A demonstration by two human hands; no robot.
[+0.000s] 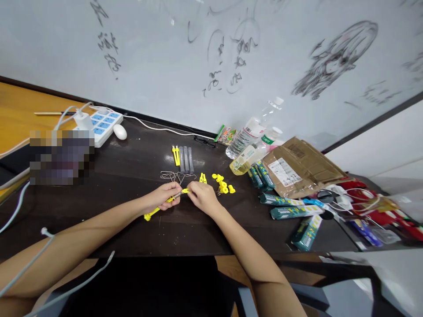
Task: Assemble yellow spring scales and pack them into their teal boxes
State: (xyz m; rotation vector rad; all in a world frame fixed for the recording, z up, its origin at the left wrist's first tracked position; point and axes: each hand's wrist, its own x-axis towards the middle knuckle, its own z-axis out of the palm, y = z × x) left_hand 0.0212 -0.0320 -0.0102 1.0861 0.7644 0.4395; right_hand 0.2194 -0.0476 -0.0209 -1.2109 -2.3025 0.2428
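Note:
My left hand [165, 197] is closed around a slim yellow plastic rod-like part [152, 214], whose wider end sticks out below the fingers. From the top of that hand a metal piece runs to a small yellow tip [185, 190]. The fingers of my right hand [202, 197] are pinched on this yellow tip. Just beyond my hands lie bent metal wire hooks [172, 176]. Behind them are grey tubes [187, 160] and yellow strips [176, 156]. Right of my right hand sit small yellow clips [202, 178] and several yellow knobs [224, 186].
Plastic bottles [244, 138], a cardboard package [294, 167] and green boxes [295, 212] crowd the right side. A power strip [107, 125], a white mouse [120, 131] and cables stand at the left. Glasses [205, 141] lie near the whiteboard [158, 57].

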